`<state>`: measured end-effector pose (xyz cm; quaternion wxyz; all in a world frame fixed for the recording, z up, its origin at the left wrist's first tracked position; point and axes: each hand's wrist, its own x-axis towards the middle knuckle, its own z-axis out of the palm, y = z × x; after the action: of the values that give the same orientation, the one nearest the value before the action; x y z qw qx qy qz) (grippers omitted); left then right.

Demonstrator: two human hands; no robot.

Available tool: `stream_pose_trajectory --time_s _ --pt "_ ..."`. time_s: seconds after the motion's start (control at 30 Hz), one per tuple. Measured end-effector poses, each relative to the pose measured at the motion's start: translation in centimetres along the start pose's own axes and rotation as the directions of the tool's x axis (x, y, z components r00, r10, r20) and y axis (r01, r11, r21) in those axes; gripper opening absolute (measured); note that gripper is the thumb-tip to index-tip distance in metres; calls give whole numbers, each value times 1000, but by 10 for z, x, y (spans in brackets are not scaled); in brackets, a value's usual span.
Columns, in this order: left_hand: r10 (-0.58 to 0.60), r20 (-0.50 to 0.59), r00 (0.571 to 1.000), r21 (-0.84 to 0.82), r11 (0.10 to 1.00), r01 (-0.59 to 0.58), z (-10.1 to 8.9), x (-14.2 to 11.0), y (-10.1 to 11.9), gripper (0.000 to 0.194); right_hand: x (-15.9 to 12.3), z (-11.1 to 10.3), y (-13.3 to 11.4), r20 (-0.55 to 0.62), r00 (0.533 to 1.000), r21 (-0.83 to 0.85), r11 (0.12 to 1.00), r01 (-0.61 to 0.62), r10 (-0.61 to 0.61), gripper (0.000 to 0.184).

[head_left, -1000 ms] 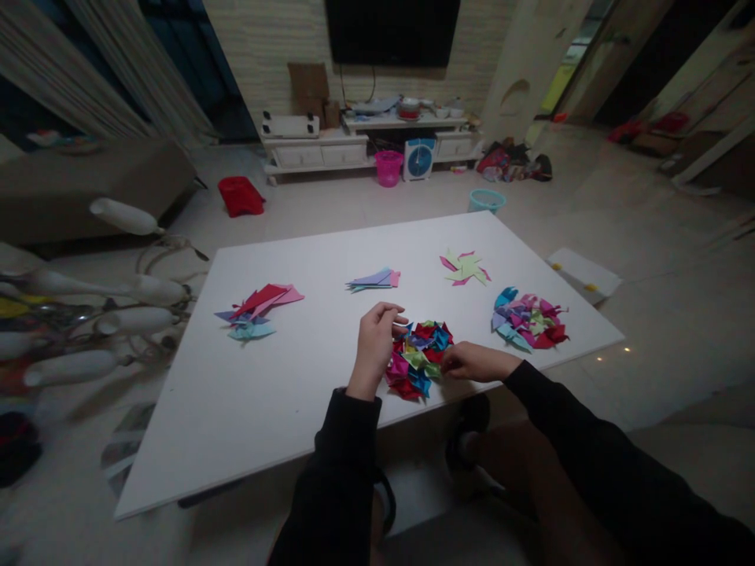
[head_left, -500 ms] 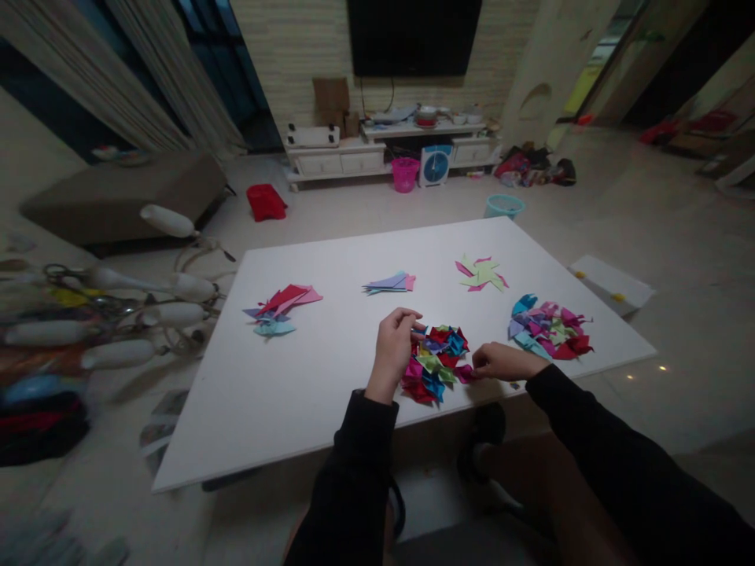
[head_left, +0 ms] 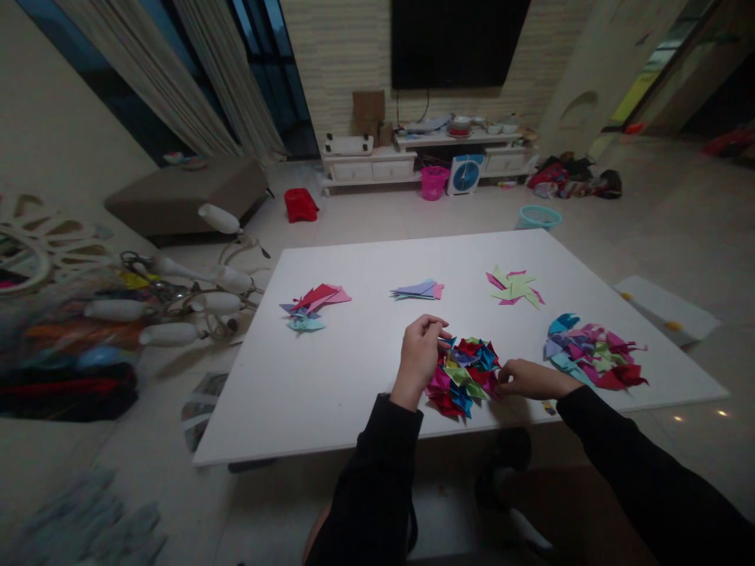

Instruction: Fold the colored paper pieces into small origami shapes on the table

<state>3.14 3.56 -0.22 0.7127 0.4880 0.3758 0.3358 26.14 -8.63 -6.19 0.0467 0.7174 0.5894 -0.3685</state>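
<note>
A heap of small folded paper cranes (head_left: pixel 465 374) in red, blue, green and magenta lies near the front edge of the white table (head_left: pixel 307 385). At its upper left edge is my left hand (head_left: pixel 421 354), with fingers bent and somewhat apart beside a blue piece; I see nothing held in it. On the heap's right side my right hand (head_left: pixel 531 379) pinches a magenta paper crane (head_left: pixel 491 385), partly covered by the fingertips. Farther right is a second heap of paper cranes (head_left: pixel 595 351) in pink, purple, red and light blue.
A green and pink paper star (head_left: pixel 514 286), a flat stack of folded paper (head_left: pixel 418 290) and a red, pink and blue folded group (head_left: pixel 315 306) lie farther back. Left of the table is a lamp with white shades (head_left: pixel 177 334). A turquoise basket (head_left: pixel 539 218) stands beyond.
The view has turned left, so everything sits farther right in the picture. My right hand has brought the magenta crane in against the heap. My left hand stays at the heap's left edge.
</note>
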Motion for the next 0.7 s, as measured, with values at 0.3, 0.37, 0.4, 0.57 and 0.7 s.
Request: stream_pose_trajectory --time_s 0.3,0.37,0.4,0.57,0.7 --pt "-1 -2 1000 -28 1000 1 -1 -2 -2 13 -1 -1 -5 0 996 58 994 94 -95 38" --pt "2 -1 1000 -42 999 -2 0 -3 -1 13 -1 -2 -6 -44 995 59 994 93 -90 39" --pt "5 1 1000 -47 999 -5 1 -3 -1 13 -1 -2 -8 -73 993 61 994 95 -91 39" --pt "70 -17 997 -32 997 -70 8 -7 4 12 -4 -1 -29 -314 932 90 971 220 -182 35" --pt "245 -67 967 73 968 -240 12 -15 9 12 10 -2 -69 -430 840 -13 933 360 -330 21"
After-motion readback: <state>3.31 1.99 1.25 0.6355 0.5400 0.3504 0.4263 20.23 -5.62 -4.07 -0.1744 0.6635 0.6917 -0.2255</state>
